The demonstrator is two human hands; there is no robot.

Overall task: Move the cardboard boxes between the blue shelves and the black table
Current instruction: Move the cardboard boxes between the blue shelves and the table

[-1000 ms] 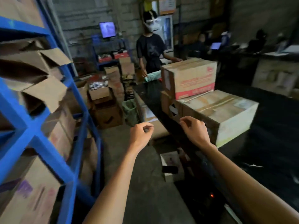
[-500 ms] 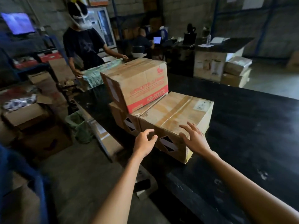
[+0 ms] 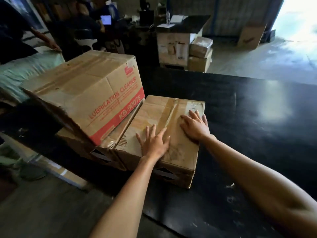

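A flat taped cardboard box (image 3: 159, 114) lies on the black table (image 3: 248, 134) near its left edge. My left hand (image 3: 153, 143) rests flat on the box top with fingers spread. My right hand (image 3: 195, 125) lies flat on the same top, near the right edge by a white label. Beside it on the left, a taller box with red "LUBRICATION CLEANER" print (image 3: 96, 93) sits on another low box (image 3: 82, 146). The blue shelves are out of view.
Another person's hand (image 3: 54, 46) rests on a pale green bundle (image 3: 25, 69) at the far left. Stacked boxes (image 3: 199, 54) and a white crate stand behind the table. A large carton (image 3: 250, 37) sits by the bright doorway. Concrete floor lies left of the table.
The view has swung right, away from the blue shelves, and closer to the table. Both hands have moved forward and come down flat onto the flat box's top.
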